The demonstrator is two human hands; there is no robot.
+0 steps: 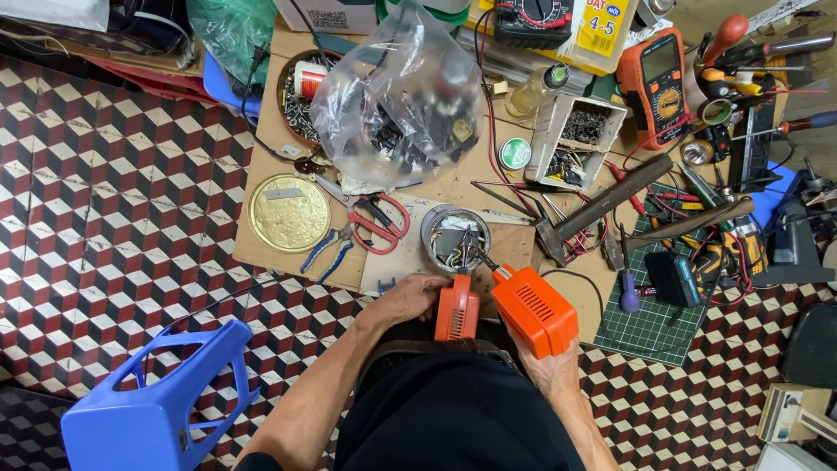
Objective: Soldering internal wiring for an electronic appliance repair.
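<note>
Orange soldering gun (534, 310) sits in right hand's (551, 366) grip; tip in round tin (454, 237).

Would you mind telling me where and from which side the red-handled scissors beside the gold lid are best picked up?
Grip the red-handled scissors by the two red loops, coming from above on the side nearest the person. The loops lie flat on the board, open and free. The blades point away, toward the clear bag, and their tips seem to sit close by its edge, so the blade end looks harder to reach.

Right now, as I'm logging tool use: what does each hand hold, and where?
Right hand grips the orange soldering gun from beneath; left hand holds the smaller orange tool by its side.
</note>
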